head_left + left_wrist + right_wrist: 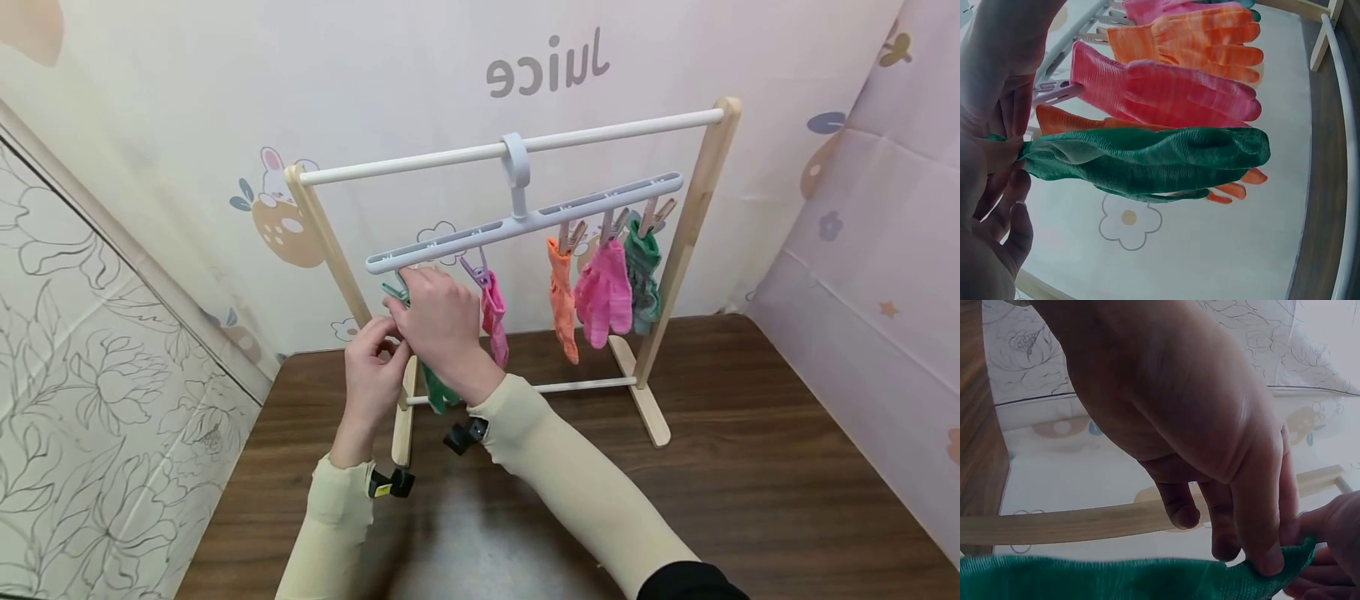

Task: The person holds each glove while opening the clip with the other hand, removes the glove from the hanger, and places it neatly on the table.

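A green knit glove [1147, 156] hangs fingers down below the hanger's left end, its cuff bunched. My left hand [375, 362] pinches the cuff between thumb and fingers, plain in the right wrist view. Just above it my right hand [442, 321] holds the cuff's upper end, thumb against the fabric. Beside the right fingertips shows a mint-green clothes peg [395, 289], partly covered by that hand. The grey-blue hanger bar [517, 225] slants over both hands. Behind the green glove, the left wrist view shows an orange glove [1060, 119], mostly hidden.
A wooden rack [693, 217] carries the hanger on its white top rail [615, 129]. Further right hang a pink glove [492, 317], an orange glove [562, 300], a brighter pink glove [603, 292] and a green-grey glove [643, 279], all pegged. The rack stands on a brown table [750, 467].
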Action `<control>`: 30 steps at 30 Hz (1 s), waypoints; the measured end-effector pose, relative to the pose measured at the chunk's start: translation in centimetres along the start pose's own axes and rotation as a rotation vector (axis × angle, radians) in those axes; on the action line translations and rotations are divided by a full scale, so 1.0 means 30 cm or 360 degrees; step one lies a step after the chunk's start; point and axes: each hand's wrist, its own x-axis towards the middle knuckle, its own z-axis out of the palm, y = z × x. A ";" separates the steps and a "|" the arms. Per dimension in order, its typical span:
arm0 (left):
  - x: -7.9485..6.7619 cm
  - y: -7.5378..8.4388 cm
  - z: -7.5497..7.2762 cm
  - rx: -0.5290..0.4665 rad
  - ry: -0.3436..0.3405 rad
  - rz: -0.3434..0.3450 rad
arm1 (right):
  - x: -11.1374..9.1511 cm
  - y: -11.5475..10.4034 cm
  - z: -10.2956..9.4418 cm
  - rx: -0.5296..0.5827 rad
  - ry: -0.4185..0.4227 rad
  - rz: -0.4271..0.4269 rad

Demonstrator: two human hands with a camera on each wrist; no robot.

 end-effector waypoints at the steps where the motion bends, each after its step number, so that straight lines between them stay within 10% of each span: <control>1: 0.000 0.001 -0.001 -0.0006 0.0001 0.0007 | -0.001 0.001 0.000 0.0009 0.0017 -0.0009; 20: 0.005 0.032 -0.019 -0.0105 -0.0042 -0.0011 | 0.013 0.006 -0.005 0.0155 0.0258 -0.0090; 30: -0.001 0.041 -0.010 -0.0144 -0.0006 0.0060 | 0.002 -0.003 -0.015 0.0152 0.0166 -0.0002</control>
